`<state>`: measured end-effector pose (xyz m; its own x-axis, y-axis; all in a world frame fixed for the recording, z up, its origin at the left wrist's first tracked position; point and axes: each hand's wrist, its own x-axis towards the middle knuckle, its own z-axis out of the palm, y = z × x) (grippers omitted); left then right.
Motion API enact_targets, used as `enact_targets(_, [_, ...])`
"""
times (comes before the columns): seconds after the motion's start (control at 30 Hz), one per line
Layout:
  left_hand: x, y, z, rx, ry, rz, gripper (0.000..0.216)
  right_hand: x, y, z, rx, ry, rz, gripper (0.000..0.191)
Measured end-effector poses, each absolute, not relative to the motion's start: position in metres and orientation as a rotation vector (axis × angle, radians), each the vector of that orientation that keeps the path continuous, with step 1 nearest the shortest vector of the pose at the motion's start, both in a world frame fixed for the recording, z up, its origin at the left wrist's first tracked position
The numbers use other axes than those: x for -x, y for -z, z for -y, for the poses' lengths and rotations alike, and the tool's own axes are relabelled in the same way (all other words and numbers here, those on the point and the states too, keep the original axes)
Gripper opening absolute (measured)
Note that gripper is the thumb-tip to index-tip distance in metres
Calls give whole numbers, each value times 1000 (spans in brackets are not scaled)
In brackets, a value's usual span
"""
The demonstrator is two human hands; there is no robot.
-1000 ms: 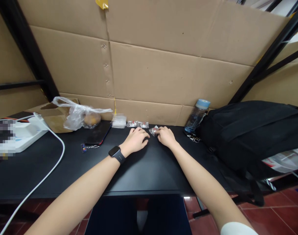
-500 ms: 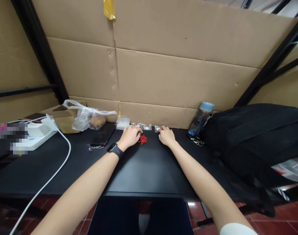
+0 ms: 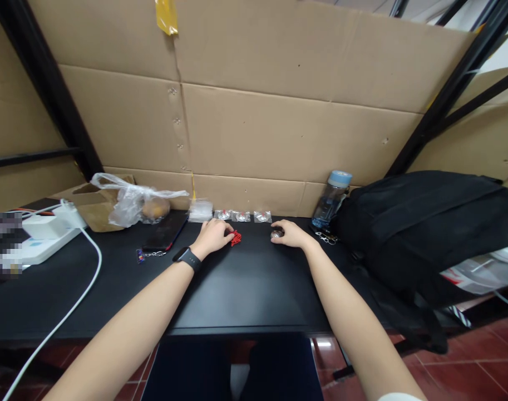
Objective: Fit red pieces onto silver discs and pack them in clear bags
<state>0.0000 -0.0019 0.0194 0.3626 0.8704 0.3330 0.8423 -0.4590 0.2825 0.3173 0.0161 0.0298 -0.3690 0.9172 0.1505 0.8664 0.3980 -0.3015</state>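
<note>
My left hand (image 3: pixel 213 236), with a dark watch on its wrist, rests on the black table with fingers loosely curved and apart. Its fingertips are at the left edge of a heap of small red pieces (image 3: pixel 236 238). To the right, my right hand (image 3: pixel 292 234) curls its thumb and fingers around a cluster of small silvery metal pieces (image 3: pixel 275 235), partly hidden by the fingers. Behind the hands lie small clear bags, one of them a filled bag (image 3: pixel 262 216) with silvery and red contents. A stack of clear plastic bags (image 3: pixel 201 211) lies behind my left hand.
A phone (image 3: pixel 165 233) with a keyring lies left, near a knotted plastic bag (image 3: pixel 131 203) and a white power strip (image 3: pixel 40 245). A blue-lidded water bottle (image 3: pixel 331 200) and black backpack (image 3: pixel 424 228) stand right. A cardboard wall (image 3: pixel 245 133) closes the back.
The view has turned slightly right. My right hand has drawn back from the rightmost small bag to the silvery pieces, uncovering that bag. My left hand stays by the red heap.
</note>
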Motion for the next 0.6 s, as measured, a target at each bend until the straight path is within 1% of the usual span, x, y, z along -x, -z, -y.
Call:
enact_targets(0.07, [-2, -18, 2, -2526, -689, -1622, 21, -324, -29, -16, 1513, -349, 2363, 57])
enact_targets(0.17, [-4, -16, 3, -2498, -711, -1655, 20, -326, -29, -18, 1533, -422, 2351, 50])
enact_targets(0.33, [-7, -16, 4, -2469, -723, -1663, 18, -319, -29, -17, 1545, -346, 2305, 42])
enact_targets(0.47, [-9, -15, 5, -2474, -740, -1689, 21, -317, -25, -16, 1531, -299, 2248, 47])
enact_targets(0.6, [-9, -15, 5, -2452, -815, -1717, 21, -320, -25, -17, 1481, -355, 2199, 47])
